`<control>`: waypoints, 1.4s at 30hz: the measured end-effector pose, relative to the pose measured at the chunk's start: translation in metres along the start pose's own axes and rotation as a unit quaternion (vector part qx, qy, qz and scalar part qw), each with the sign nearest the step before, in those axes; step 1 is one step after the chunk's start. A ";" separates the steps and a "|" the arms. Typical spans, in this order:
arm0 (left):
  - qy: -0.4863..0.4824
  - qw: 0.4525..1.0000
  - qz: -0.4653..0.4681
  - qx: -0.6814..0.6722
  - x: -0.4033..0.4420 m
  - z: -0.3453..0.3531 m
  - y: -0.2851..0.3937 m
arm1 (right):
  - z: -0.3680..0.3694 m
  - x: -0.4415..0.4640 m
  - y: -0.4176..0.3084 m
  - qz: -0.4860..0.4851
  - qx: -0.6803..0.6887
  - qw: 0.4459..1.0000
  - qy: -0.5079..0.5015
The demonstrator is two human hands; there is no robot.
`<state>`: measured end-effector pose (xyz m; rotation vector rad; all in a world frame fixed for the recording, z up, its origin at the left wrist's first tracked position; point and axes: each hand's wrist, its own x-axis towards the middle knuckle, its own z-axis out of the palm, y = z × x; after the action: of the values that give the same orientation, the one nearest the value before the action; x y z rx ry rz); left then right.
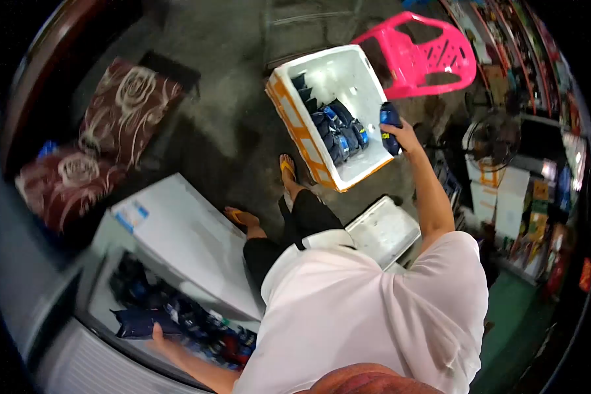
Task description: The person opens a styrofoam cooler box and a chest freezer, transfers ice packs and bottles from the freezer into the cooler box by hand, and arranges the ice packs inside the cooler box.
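Head view: right fingers [396, 131] wrap a dark packet [389, 115]; a navy pouch [136, 324] juts past gripping left fingers [157, 333].

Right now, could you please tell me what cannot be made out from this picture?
In the head view:
Packet in the right hand: partly covered by it, lettering too small.
Foam box: floor under its stacked packets hidden by them.
Pile beside the left hand: lower layers hidden by goods on top.
Label on the white panel: text too small.
Upper-right shelves: cut off by the dark lens edge.
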<state>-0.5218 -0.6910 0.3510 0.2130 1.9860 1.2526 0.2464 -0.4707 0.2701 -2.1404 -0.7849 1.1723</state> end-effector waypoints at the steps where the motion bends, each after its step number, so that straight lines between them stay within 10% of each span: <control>1: -0.103 0.994 0.029 -0.023 -0.022 0.061 0.027 | -0.007 0.024 0.019 0.012 -0.037 0.999 0.013; 16: -0.465 0.832 -0.198 0.226 -0.105 0.580 -0.157 | 0.031 0.402 0.304 0.067 -0.434 0.891 0.113; 19: -0.546 0.775 -0.088 0.305 -0.101 0.652 -0.199 | 0.060 0.372 0.294 -0.099 -0.275 0.929 0.226; 21: -0.535 0.797 -0.036 0.279 -0.126 0.714 -0.212 | 0.082 0.328 0.259 -0.045 0.044 0.998 0.015; 23: -0.510 0.801 -0.009 0.313 -0.128 0.751 -0.252 | 0.078 0.271 0.196 0.063 0.377 0.887 -0.259; 26: -0.624 0.723 0.036 0.295 -0.131 0.817 -0.251 | 0.086 0.259 0.158 -0.011 0.203 0.967 -0.151; 28: -0.638 0.645 0.204 0.369 -0.110 0.828 -0.267 | 0.076 0.315 0.161 0.033 0.278 0.943 -0.179; 30: -0.623 0.635 0.204 0.409 -0.112 0.818 -0.234 | 0.083 0.373 0.159 -0.029 0.023 0.999 -0.002; 34: -0.573 0.771 0.026 0.275 -0.086 0.732 -0.216 | 0.127 0.466 0.183 0.006 -0.179 0.984 0.005; 42: -0.275 0.909 0.034 0.312 -0.054 0.472 -0.129 | 0.162 0.439 0.255 -0.082 -0.324 0.938 -0.093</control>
<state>-0.1335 -0.4522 0.1655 0.8541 1.8068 0.4640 0.3564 -0.2920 -0.2196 -2.4194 -1.5840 1.1422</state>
